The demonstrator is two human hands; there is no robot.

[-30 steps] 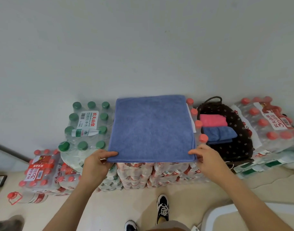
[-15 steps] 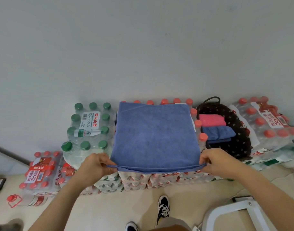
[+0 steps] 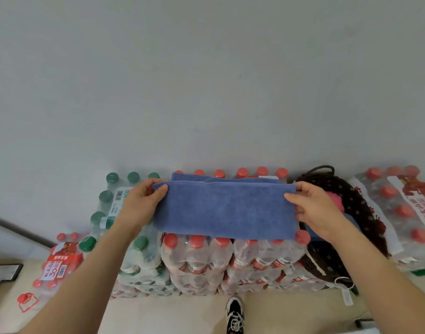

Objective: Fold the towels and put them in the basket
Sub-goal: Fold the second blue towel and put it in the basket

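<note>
While it lies doubled over on the red-capped bottle packs [image 3: 221, 259], the blue towel [image 3: 224, 210] spans both hands: the left hand [image 3: 140, 206] pinches its far left corner, the right hand [image 3: 314, 208] its far right corner. The dark basket [image 3: 351, 206] sits just right, holding a pink towel [image 3: 335, 201].

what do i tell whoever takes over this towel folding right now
Hands: the left hand pinches the left end of the blue towel at its far corners; the right hand pinches the right end the same way.
Things: the blue towel lies on the red-capped bottle packs, doubled over once, with its top edge just short of the far edge. The basket sits to the right with a pink towel in it.
Done: the first fold.
Left: probably another fold or two, then put the towel in the basket.
</note>
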